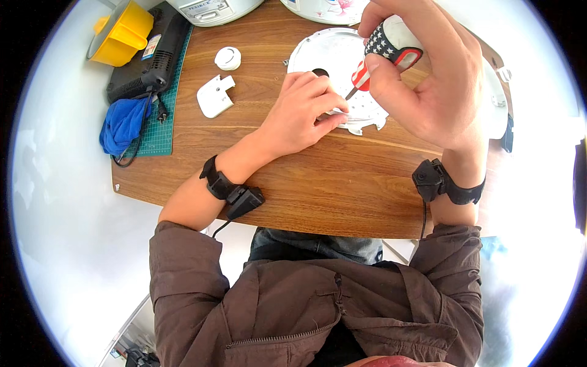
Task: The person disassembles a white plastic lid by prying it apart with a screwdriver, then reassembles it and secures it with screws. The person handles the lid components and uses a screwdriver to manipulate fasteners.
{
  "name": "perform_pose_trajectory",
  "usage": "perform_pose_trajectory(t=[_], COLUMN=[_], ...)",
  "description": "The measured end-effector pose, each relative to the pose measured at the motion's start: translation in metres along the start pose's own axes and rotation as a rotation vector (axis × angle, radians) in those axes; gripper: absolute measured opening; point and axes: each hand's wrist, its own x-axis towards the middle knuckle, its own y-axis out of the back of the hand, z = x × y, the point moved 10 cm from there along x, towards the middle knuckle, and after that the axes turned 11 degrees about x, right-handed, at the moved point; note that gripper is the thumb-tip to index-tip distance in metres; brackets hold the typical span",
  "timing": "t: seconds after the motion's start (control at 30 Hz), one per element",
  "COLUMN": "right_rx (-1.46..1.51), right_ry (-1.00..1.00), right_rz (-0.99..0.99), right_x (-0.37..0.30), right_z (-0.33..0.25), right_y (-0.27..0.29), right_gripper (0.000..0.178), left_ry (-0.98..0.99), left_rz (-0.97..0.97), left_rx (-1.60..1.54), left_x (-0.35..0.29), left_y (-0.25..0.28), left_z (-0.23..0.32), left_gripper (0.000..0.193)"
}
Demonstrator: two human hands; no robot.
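Note:
My right hand [422, 79] is closed around the handle of a screwdriver [385, 46], patterned with white stars on dark and red with white. Its thin shaft slants down to the left, the tip near my left fingertips. Beneath lies a round white plate [309, 52], with holes and a notched near edge. Over the plate's near-left part rests my left hand [302, 113], fingers curled and thumb close to the index finger. What those fingers pinch, if anything, is hidden. I cannot tell whether the tip touches a screw.
A white cap [228, 58] and a flat white cover piece [214, 98] lie on the wooden table [306, 189]. At left are a green cutting mat [162, 139], a black device [143, 67], a yellow container [125, 37] and a blue cloth [124, 125]. White appliances [215, 11] stand behind.

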Motion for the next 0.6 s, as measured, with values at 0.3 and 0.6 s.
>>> perform_pose_trajectory(t=[0.3, 0.6], right_rx=[-0.023, 0.015], right_ry=[0.026, -0.054], right_rz=[0.004, 0.015], right_x=[0.0001, -0.0021], right_z=[0.0005, 0.0062], right_y=[0.0011, 0.0010], right_gripper=[0.059, 0.059], left_ry=[-0.074, -0.088], left_rz=[-0.010, -0.006], left_rx=[0.059, 0.103], left_x=[-0.0001, 0.0005], left_y=[-0.0008, -0.0022], left_z=[0.0057, 0.0085], left_gripper=[0.015, 0.020])
